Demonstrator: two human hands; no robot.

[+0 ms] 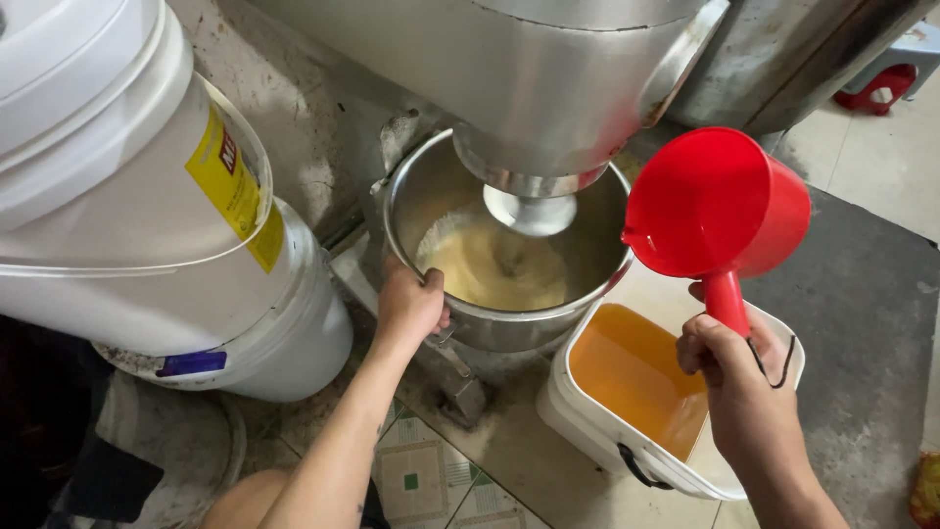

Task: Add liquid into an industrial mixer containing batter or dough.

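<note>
**Scoop held just right of the mixer bowl's rim**

Your right hand [739, 377] is clenched around the handle of the red scoop [715, 201]. The handle runs straight down and the cup is tilted, its lip just right of the steel mixer bowl [411, 196]. Your left hand [411, 304] hooks over the bowl's near rim, thumb inside. Pale batter [494, 269] lies in the bowl. A white bucket of orange liquid [627, 367] stands on the floor at the bowl's lower right; stacked white tubs [147, 196] crowd its left.

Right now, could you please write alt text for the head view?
The right hand holds a red scoop over a white bucket of orange liquid, while the left hand grips the rim of a steel mixer bowl holding pale batter.
</note>
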